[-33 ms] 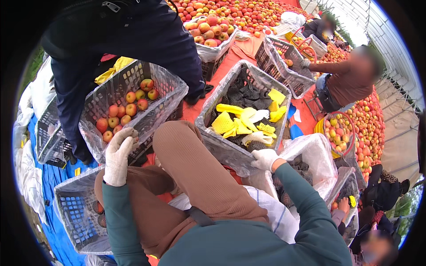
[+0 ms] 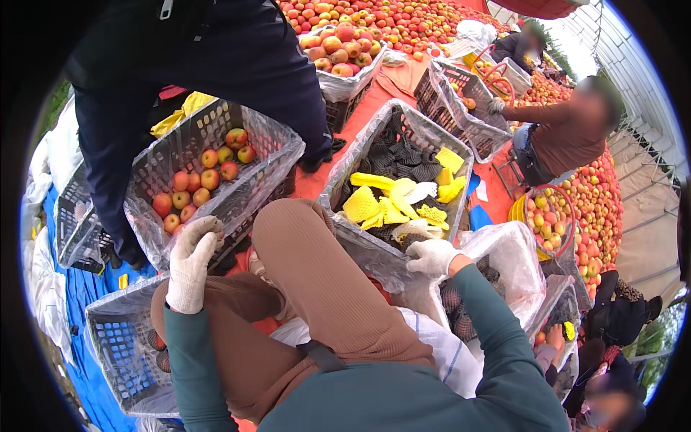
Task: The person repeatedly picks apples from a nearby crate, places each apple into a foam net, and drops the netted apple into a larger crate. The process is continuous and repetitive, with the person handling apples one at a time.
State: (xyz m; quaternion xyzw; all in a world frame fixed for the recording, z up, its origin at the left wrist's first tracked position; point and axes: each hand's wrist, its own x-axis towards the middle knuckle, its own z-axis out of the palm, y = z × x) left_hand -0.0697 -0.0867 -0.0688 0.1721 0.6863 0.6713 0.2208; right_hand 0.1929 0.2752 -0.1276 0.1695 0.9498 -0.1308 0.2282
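Note:
My left hand (image 2: 189, 265), in a white glove, is raised by the near corner of a plastic-lined crate (image 2: 277, 162) with several red-yellow apples (image 2: 209, 178) in it. Its fingers are loosely bent, and I see nothing held in them. In a matching glove, my right hand (image 2: 432, 258) curls over the near right corner of a second lined crate (image 2: 337, 183). That crate holds yellow foam net sleeves (image 2: 363, 205), a few white ones and dark grey netting (image 2: 403, 160). My fingertips there are partly hidden.
A person in dark trousers (image 2: 288, 86) straddles the apple crate. Right of my right hand stands a lined container (image 2: 515, 263) with dark netting. A lined crate (image 2: 108, 306) is at lower left. Apple heaps (image 2: 601, 209), an apple basket (image 2: 545, 219) and other people lie to the right.
The view shifts very slightly. My left hand tips a little to the left; my right hand stays at the crate corner. A red object appears at the top right edge.

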